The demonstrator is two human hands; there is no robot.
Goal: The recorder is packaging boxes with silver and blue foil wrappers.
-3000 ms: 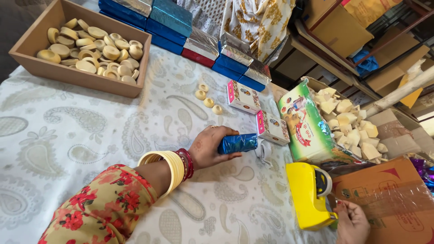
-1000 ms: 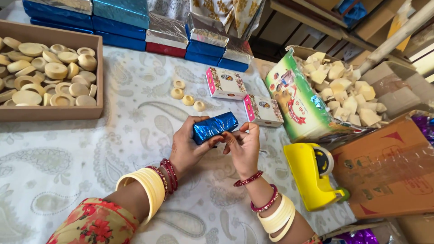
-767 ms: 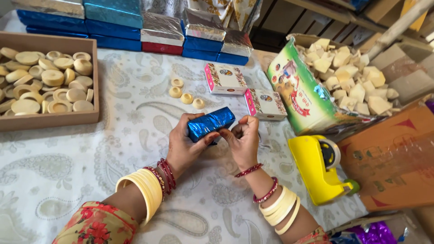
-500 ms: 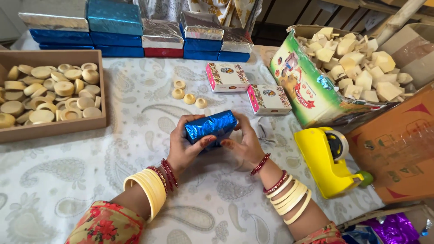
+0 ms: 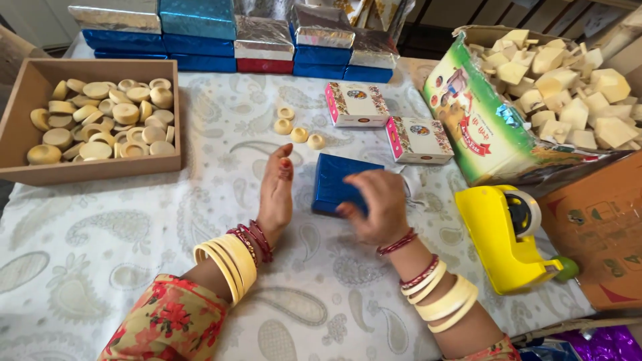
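Blue foil-wrapped box flat on patterned tablecloth, right hand gripping its edge, left hand released beside it

Cream and red bangles, perhaps floral sleeves.

A small packing workshop. Foil-wrapped boxes stacked behind – a wooden tray of cream discs, a yellow tape dispenser.

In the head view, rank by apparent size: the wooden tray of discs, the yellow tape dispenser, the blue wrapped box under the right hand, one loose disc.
1. wooden tray
2. yellow tape dispenser
3. blue wrapped box, partly hidden by the right hand
4. loose disc
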